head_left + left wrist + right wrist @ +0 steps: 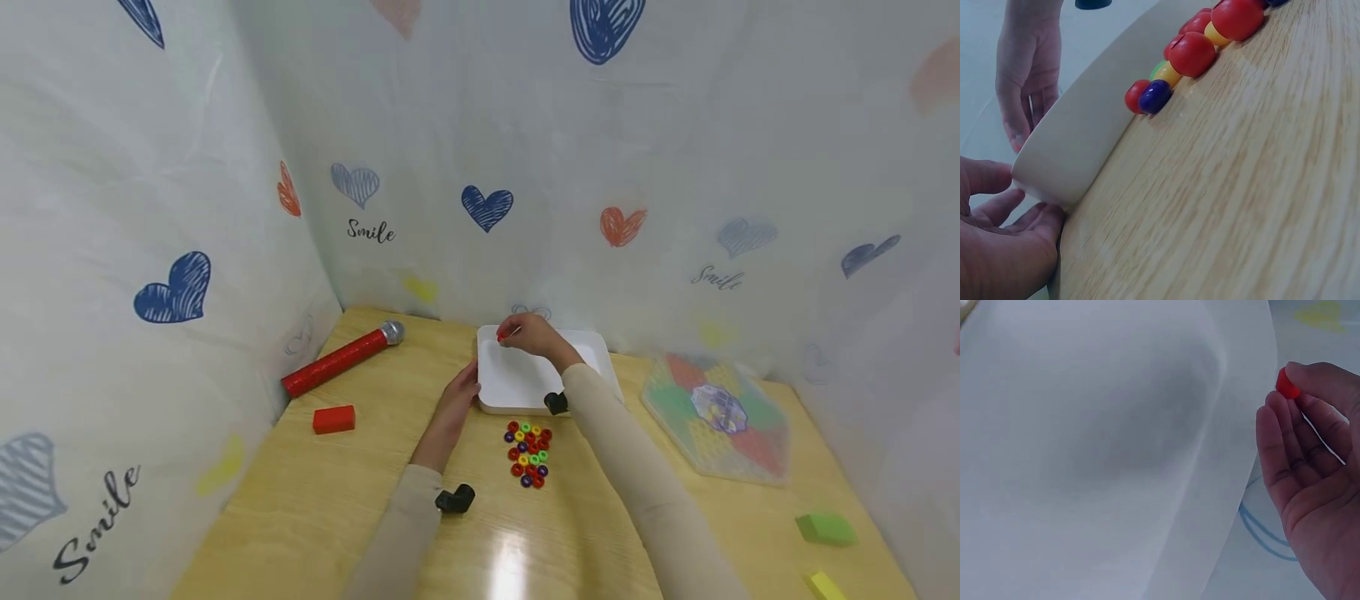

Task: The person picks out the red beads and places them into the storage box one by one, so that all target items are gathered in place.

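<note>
- The right hand (534, 335) is raised over the far left corner of the white tray (592, 350); thumb and fingertips are pressed together on a small red bead (1286, 384), smooth and rounded, seen at the fingertips in the right wrist view.
- The white tray is a shallow, square dish with rounded corners and a smooth matte surface; it lies directly beneath the right hand, and its interior appears bare in the right wrist view.
- The left hand (457, 396) rests against the tray's near left corner; its fingers are straight and relaxed and lie on the rim and outer wall, as the left wrist view shows (1004, 231).
- A cluster of beads (528, 454) lies on the wooden table (315, 500) just to the right of the left hand and near the tray's front edge. The beads are small glossy rings in red, yellow, green and purple, touching one another.
- The table has a pale wood-grain surface with a glossy finish.
- To the left of the left hand lie a red rectangular block (333, 419) and, farther back, a red glittery toy microphone (341, 360) with a silver head.
- To the right of the right forearm lies a flat hexagonal board (716, 417) with coloured segments; a green block (825, 528) lies well apart near the table's right edge.
</note>
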A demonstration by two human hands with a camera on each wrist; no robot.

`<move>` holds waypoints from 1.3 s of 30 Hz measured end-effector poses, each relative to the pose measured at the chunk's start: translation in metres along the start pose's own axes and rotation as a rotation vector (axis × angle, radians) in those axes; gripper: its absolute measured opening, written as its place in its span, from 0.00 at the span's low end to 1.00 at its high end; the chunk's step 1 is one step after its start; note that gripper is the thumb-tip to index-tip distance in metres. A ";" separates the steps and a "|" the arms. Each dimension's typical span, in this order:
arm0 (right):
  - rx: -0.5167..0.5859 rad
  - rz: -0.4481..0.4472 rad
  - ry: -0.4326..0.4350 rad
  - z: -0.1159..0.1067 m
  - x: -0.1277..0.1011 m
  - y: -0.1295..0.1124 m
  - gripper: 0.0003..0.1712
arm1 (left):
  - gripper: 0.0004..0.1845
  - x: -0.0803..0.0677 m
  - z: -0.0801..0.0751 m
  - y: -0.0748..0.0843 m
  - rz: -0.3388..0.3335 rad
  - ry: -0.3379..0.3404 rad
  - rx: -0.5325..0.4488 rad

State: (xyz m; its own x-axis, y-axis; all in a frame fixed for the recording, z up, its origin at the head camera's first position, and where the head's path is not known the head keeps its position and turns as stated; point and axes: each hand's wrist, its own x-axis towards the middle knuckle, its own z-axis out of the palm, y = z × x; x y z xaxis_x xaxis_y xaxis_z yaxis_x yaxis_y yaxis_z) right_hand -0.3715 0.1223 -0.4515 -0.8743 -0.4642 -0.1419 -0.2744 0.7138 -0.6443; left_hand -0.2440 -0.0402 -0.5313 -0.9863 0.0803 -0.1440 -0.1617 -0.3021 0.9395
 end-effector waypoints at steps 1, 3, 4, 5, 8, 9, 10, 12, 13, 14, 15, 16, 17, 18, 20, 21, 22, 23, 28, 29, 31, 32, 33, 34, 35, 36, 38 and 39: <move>-0.012 -0.001 -0.007 0.002 0.002 0.001 0.10 | 0.28 0.000 0.000 -0.001 0.000 -0.003 0.002; -0.030 -0.020 -0.017 0.006 0.006 0.001 0.10 | 0.29 -0.001 0.000 -0.002 0.007 -0.006 0.000; -0.039 -0.025 -0.023 0.008 0.008 0.001 0.09 | 0.29 -0.002 0.000 -0.002 0.007 -0.006 -0.002; -0.049 -0.038 -0.029 0.011 0.009 0.000 0.09 | 0.29 -0.002 0.000 -0.003 0.007 -0.007 -0.015; -0.069 -0.050 -0.044 0.019 0.014 0.000 0.08 | 0.29 -0.004 -0.001 -0.005 0.018 -0.014 -0.014; -0.076 -0.053 -0.048 0.021 0.016 0.000 0.07 | 0.29 -0.005 0.000 -0.005 0.024 -0.019 -0.007; -0.077 -0.047 -0.056 0.025 0.015 0.001 0.06 | 0.29 -0.007 0.000 -0.007 0.015 -0.020 -0.005; -0.086 -0.050 -0.067 0.031 0.016 0.004 0.06 | 0.29 -0.010 0.001 -0.011 0.007 -0.018 -0.006; -0.095 -0.056 -0.074 0.033 0.017 0.005 0.06 | 0.29 -0.011 0.001 -0.012 0.003 -0.014 -0.007; -0.109 -0.067 -0.079 0.035 0.018 0.006 0.06 | 0.28 -0.011 0.001 -0.014 0.002 -0.009 -0.006; -0.123 -0.079 -0.080 0.036 0.019 0.007 0.06 | 0.28 -0.011 0.001 -0.015 0.001 -0.002 -0.008; -0.139 -0.088 -0.080 0.036 0.020 0.007 0.06 | 0.28 -0.011 0.001 -0.015 -0.003 0.004 -0.014; -0.160 -0.096 -0.079 0.037 0.022 0.007 0.07 | 0.28 -0.010 0.001 -0.016 0.000 0.007 -0.012; -0.177 -0.098 -0.075 0.036 0.023 0.006 0.07 | 0.28 -0.008 0.000 -0.015 0.003 0.008 -0.010; -0.205 -0.088 -0.076 0.034 0.026 0.005 0.07 | 0.28 -0.005 0.000 -0.015 0.006 0.010 -0.010; -0.217 -0.081 -0.078 0.034 0.027 0.004 0.08 | 0.28 -0.003 0.000 -0.014 0.007 0.011 -0.008; -0.224 -0.069 -0.083 0.033 0.029 0.004 0.08 | 0.28 -0.001 -0.001 -0.013 0.006 0.010 -0.006; -0.228 -0.061 -0.086 0.033 0.030 0.003 0.08 | 0.28 0.000 -0.001 -0.013 0.005 0.011 -0.006; -0.205 -0.054 -0.081 0.033 0.026 0.002 0.08 | 0.28 -0.002 -0.001 -0.011 -0.001 0.013 0.001; -0.192 -0.056 -0.077 0.033 0.024 0.001 0.08 | 0.28 -0.003 -0.001 -0.011 0.001 0.012 0.001; -0.173 -0.059 -0.075 0.033 0.021 0.002 0.08 | 0.28 -0.005 0.000 -0.012 0.010 0.005 0.002; -0.164 -0.055 -0.076 0.032 0.020 0.002 0.09 | 0.28 -0.005 0.000 -0.012 0.013 0.001 0.004; -0.150 -0.048 -0.078 0.032 0.019 0.002 0.10 | 0.28 -0.005 0.000 -0.012 0.014 -0.001 0.005; -0.141 -0.042 -0.078 0.031 0.018 0.002 0.11 | 0.28 -0.005 0.000 -0.013 0.018 -0.004 0.005; -0.133 -0.036 -0.078 0.029 0.017 0.002 0.12 | 0.28 -0.004 0.000 -0.013 0.016 -0.004 0.002; -0.132 -0.035 -0.076 0.027 0.016 0.001 0.13 | 0.28 -0.003 -0.001 -0.013 0.023 -0.006 0.006; -0.116 -0.039 -0.067 0.020 0.014 -0.001 0.14 | 0.28 0.001 -0.003 -0.012 0.029 -0.002 0.002; -0.109 -0.049 -0.060 0.017 0.014 -0.002 0.15 | 0.28 0.003 -0.003 -0.011 0.029 0.004 -0.005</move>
State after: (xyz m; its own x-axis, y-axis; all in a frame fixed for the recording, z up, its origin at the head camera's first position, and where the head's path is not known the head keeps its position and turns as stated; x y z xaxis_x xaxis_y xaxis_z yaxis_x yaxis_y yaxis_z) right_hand -0.3765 0.1055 -0.4644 -0.8341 -0.5283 -0.1589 -0.3610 0.7405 -0.5669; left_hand -0.2453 -0.0401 -0.5427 -0.9907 0.0676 -0.1177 -0.1329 -0.3090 0.9417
